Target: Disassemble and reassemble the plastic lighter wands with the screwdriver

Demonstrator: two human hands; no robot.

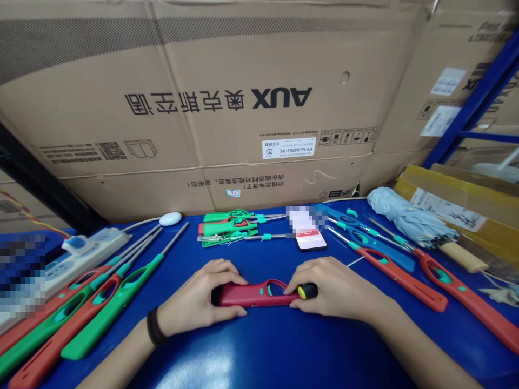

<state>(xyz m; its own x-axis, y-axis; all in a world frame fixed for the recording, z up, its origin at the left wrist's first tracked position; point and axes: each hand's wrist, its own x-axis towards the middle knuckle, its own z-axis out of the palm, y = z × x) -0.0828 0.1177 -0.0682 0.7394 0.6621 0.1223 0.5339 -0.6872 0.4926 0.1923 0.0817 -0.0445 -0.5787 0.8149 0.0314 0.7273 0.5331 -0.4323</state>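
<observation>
A dark red long-nosed gas lighter body (243, 295) lies lengthwise just at the blue tabletop, its trigger opening facing up and to the right. My left hand (206, 294) is closed around its left end, thumb on the near side and fingers on the far side. At the right end, my right hand (324, 286) pinches the lighter between thumb and fingers. Tucked in that same hand is a black handle with a yellow end (307, 292), which looks like a screwdriver; its shaft is hidden. The lighter's right tip is covered by my right hand.
Red and green lighters (115, 308) lie at the left beside a white power strip (87, 254). Green lighter parts (229, 227) and a phone (311, 240) are at the back. More lighters (401, 275), a folded umbrella (409, 216) and a cardboard box (458, 210) lie right.
</observation>
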